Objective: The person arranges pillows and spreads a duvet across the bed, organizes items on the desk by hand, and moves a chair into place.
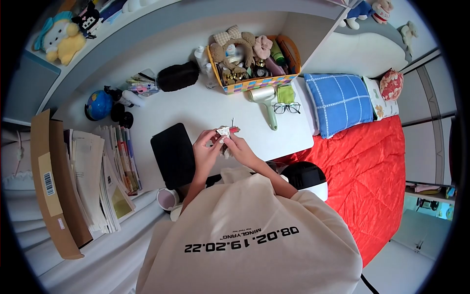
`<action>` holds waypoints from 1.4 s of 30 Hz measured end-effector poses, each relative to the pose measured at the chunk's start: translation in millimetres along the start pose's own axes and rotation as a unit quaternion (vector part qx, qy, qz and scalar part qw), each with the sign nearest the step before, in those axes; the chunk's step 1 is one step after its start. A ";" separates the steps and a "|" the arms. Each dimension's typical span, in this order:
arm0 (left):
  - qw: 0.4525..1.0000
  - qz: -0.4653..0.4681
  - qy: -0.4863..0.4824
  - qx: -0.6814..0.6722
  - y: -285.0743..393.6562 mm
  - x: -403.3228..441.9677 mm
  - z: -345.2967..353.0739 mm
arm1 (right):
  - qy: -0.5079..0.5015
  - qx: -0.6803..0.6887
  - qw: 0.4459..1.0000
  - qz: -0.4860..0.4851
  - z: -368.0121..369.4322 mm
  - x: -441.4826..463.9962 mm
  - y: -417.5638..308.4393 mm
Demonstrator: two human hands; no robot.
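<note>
Over the near edge of the white desk (215,111), both my hands meet around a small white patterned cloth-like piece (223,131). My left hand (206,146) pinches it from the left side. On the right, my right hand (241,149) has its fingers closed against the same piece. A small red part (234,130) and a thin upright pale stick (233,121) show at its right end; whether they are joined to it I cannot tell. Something pale and brownish hangs below, partly hidden by the fingers. Left of my hands lies a black flat case (173,154).
A lint roller (268,105), glasses (287,108) and a basket of toiletries (262,84) occupy the desk's back right. Further left are a black fuzzy pouch (178,76), pens (143,85), a globe (98,105) and a cardboard box (51,191) beside books. A red-covered bed (360,171) stands right.
</note>
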State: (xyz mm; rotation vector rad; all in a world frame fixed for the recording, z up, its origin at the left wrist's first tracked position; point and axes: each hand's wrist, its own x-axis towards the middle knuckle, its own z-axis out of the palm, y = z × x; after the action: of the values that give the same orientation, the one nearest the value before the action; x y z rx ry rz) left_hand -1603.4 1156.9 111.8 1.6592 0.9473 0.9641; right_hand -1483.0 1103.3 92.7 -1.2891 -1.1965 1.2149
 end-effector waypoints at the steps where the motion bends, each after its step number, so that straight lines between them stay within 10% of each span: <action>1: 1.000 -0.013 0.005 -0.008 0.7 -0.4 0.0 | -0.003 0.064 0.998 -0.005 1.8 -1.5 -9.3; 6: 0.999 0.051 0.009 0.011 2.8 0.3 4.3 | 0.002 0.233 0.967 0.101 -0.3 5.2 29.6; 8: 0.996 0.092 0.011 0.019 3.8 -0.4 5.0 | 0.019 0.159 0.987 0.008 -1.4 -1.0 -5.4; 11: 0.986 -0.105 -0.030 -0.129 23.2 -6.3 3.5 | 0.014 0.157 0.987 -0.017 -1.3 -1.7 -0.1; 17: 0.997 0.043 -0.028 -0.060 21.2 -2.3 4.2 | 0.069 0.132 0.987 -0.063 4.6 -5.0 -9.3; 29: 0.970 -0.078 -0.074 -0.219 30.0 -2.8 0.3 | 0.054 0.025 0.990 -0.131 1.3 -9.0 -14.2; 42: 0.962 -0.067 -0.227 -0.139 9.2 7.3 -22.4 | -0.066 0.077 0.995 -0.003 1.6 -7.7 0.2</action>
State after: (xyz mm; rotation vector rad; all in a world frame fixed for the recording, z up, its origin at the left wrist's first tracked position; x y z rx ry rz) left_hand -1619.7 1169.1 127.0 1.4667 0.5750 0.5571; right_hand -1484.8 1095.7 92.8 -1.1037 -1.1739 1.3785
